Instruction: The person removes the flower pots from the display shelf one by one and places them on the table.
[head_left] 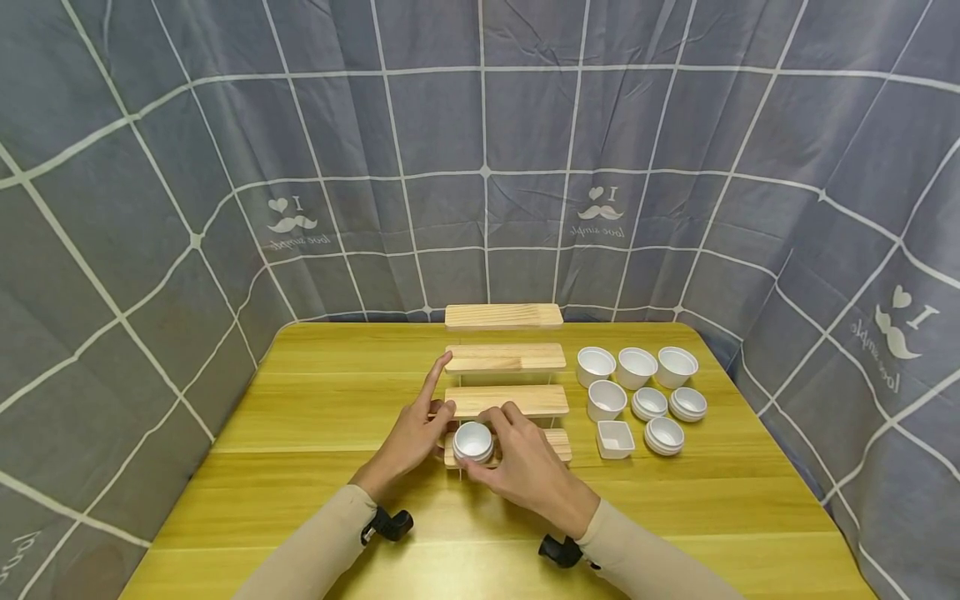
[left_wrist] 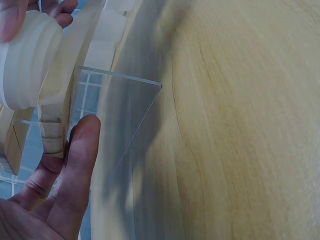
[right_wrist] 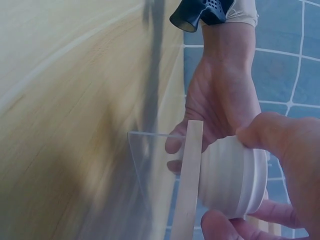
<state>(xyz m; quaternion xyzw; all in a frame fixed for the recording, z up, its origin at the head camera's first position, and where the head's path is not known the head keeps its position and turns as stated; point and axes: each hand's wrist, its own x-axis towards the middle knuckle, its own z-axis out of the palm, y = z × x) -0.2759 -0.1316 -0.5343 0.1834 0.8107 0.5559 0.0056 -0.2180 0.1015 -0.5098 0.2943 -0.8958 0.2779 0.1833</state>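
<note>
A wooden step stand with clear supports has several pale boards, the lowest board (head_left: 557,444) nearest me. On that board's left part sits a white round ramekin (head_left: 473,440) with a stepped, ringed side. My right hand (head_left: 531,462) grips it, thumb at the near side and fingers round the far right side. In the right wrist view, the ramekin (right_wrist: 232,177) stands with its base against the board (right_wrist: 190,175). My left hand (head_left: 408,433) holds the stand's left end, index finger extended along the side; its lower fingers (left_wrist: 82,160) reach under the board end (left_wrist: 52,130).
Right of the stand are several white ramekins: deeper round ones (head_left: 637,367) at the back, stepped round ones (head_left: 664,436) nearer, and a square one (head_left: 616,440). Bare wooden tabletop (head_left: 337,392) lies left of the stand. A grey checked curtain (head_left: 435,208) surrounds the table.
</note>
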